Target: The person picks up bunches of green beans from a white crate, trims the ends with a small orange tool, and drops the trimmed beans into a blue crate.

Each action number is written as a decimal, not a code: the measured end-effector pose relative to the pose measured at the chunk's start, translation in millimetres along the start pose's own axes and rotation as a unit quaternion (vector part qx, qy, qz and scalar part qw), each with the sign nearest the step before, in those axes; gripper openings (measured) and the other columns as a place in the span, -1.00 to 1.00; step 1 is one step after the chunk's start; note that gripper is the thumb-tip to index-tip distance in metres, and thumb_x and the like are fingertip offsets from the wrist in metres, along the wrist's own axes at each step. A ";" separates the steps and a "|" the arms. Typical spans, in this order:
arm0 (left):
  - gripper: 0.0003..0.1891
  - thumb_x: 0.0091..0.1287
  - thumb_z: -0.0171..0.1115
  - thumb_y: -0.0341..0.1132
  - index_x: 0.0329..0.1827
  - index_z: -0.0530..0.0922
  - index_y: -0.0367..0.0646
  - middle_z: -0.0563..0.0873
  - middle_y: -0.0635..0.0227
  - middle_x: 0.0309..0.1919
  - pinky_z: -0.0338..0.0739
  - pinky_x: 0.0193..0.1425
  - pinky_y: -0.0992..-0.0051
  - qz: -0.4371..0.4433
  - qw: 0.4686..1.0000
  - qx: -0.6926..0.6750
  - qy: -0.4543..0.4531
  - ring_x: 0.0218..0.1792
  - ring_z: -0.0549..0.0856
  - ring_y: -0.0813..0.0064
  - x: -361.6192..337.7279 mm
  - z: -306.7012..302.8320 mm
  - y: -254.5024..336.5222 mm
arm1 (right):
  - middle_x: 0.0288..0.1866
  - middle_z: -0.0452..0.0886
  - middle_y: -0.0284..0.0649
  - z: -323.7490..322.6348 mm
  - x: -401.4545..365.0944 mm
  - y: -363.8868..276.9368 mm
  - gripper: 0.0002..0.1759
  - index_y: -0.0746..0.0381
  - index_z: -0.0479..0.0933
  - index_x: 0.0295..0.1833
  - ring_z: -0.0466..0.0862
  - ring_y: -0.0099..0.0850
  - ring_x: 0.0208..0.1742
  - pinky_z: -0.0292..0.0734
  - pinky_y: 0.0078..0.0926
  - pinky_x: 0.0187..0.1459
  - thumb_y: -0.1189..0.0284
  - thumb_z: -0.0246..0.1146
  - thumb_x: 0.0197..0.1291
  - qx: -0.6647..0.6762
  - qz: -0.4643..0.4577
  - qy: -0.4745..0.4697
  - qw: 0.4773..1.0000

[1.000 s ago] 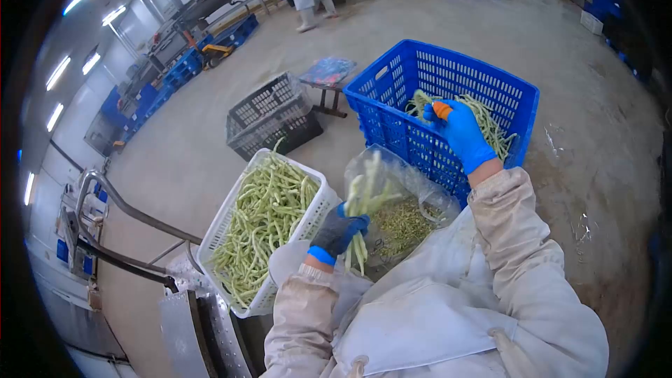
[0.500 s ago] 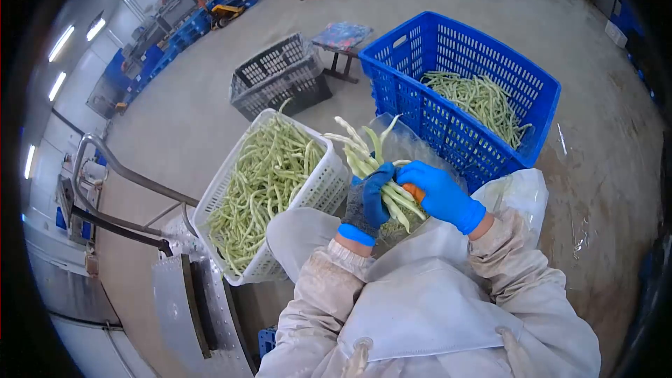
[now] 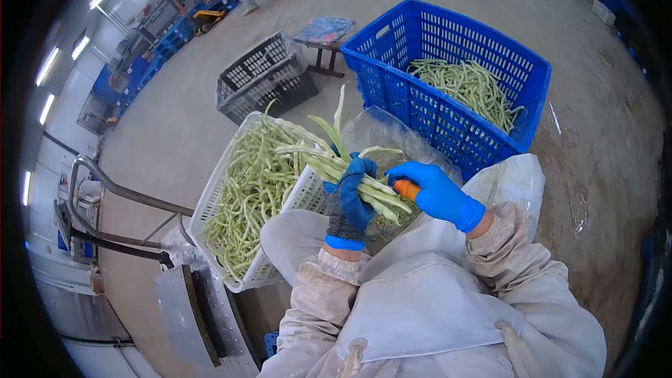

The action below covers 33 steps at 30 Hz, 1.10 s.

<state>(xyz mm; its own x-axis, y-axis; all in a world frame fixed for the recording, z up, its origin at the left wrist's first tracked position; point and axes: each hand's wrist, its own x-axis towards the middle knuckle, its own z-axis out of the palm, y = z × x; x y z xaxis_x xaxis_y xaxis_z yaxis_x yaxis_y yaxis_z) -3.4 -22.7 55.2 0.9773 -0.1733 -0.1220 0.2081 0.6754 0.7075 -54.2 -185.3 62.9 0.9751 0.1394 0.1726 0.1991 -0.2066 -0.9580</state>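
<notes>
Concrete floor spreads out around you, with a dark crate at 11 o'clock and a blue crate of loose green beans at 1 o'clock. At the centre of your view your left hand, in a dark knit glove, is wrapped tight around a bundle of beans. The pods are long, pale green and slightly curved, and they fan out toward 10 o'clock over the white basket of beans. Their lower ends are bunched level, pointing toward 4 o'clock. Your right hand, in a blue glove, is closed around an orange handle right at those ends; the blade can't be seen. You hold the bundle above the clear bag on your lap, probably so scraps drop into it, and both containers sit within easy reach.
</notes>
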 end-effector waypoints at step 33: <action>-0.74 0.24 0.19 -0.39 -0.04 0.46 -0.29 0.59 0.32 -0.42 0.52 -0.28 0.53 0.116 0.987 0.104 0.028 -0.35 0.60 0.48 8.3 -21.0 21.1 | -0.20 0.62 -0.18 -36.5 3.6 88.4 -0.66 0.33 0.48 0.07 0.63 -0.33 -0.17 0.49 -0.42 -0.06 0.41 0.13 0.21 -0.073 -0.018 0.203 0.976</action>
<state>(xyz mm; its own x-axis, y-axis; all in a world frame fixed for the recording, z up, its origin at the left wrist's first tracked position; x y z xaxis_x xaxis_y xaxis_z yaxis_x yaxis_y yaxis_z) 9.9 5.2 54.5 0.9996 0.0124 0.0268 -0.0293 0.5287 0.8483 -29.6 -238.4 -12.7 0.9196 -0.2406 0.3105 0.2169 -0.3478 -0.9121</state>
